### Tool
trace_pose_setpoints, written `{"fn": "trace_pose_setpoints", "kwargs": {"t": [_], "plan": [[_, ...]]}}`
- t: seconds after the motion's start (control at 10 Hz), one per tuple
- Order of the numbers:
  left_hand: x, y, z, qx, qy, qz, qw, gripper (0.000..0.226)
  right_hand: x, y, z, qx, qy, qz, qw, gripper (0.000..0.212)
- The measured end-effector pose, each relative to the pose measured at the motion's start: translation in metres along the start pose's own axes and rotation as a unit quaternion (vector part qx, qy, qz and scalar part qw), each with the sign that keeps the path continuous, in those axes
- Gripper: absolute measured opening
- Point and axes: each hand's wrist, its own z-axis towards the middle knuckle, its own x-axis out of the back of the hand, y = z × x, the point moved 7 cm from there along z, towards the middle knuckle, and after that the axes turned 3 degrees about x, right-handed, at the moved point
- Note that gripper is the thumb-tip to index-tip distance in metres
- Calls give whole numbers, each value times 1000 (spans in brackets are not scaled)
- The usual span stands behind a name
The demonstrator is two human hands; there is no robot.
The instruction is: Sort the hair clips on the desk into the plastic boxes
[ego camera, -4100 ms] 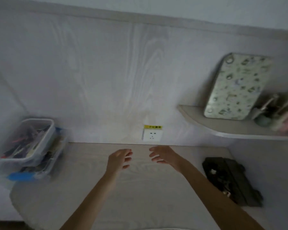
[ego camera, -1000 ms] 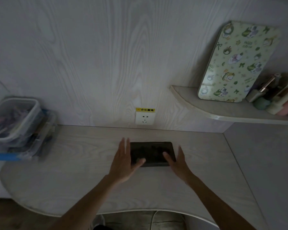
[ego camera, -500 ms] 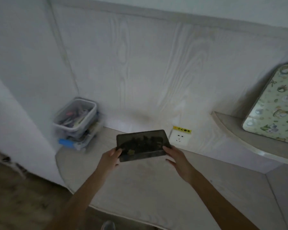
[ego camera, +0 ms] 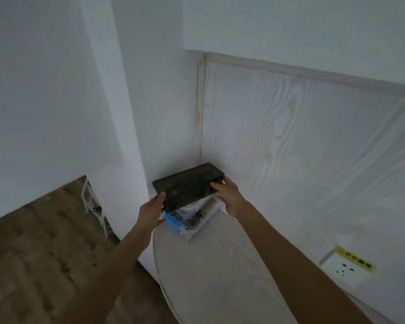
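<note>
We hold dark, flat rectangular tray (ego camera: pixel 188 187) between both hands, tilted, above stacked clear plastic boxes (ego camera: pixel 193 218). Our left hand (ego camera: pixel 153 212) grips tray's near left corner, thumb on top; our right hand (ego camera: pixel 229 195) grips its right end, fingers curled over edge. Small dark items on tray, too blurred to tell if hair clips. Boxes sit just below hands on pale wood-grain surface (ego camera: pixel 220 272), in corner; blue latch by left hand. White wall socket (ego camera: pixel 343 270) well right of right arm.
</note>
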Motion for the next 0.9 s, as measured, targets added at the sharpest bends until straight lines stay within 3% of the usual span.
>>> {"fn": "trace_pose_setpoints", "kwargs": {"t": [0.1, 0.2, 0.3, 0.4, 0.7, 0.9], "plan": [[-1, -3, 7, -15, 8, 11, 1000, 29, -2, 9, 13, -1, 95, -62, 994, 61], [-2, -2, 14, -18, 17, -1, 1000, 23, -10, 8, 22, 20, 110, -78, 991, 41], [-5, 6, 21, -11, 17, -28, 999, 13, -30, 5, 33, -6, 25, 15, 1000, 39], [-6, 10, 27, 7, 29, -59, 998, 9, -39, -1, 43, -14, -25, 28, 999, 46], [-1, 6, 37, 44, 16, -86, 995, 9, -44, -4, 46, -13, -43, 31, 998, 49], [-1, 0, 23, 45, 17, -81, 996, 35, -37, 14, 20, -73, -56, 98, 991, 41]]}}
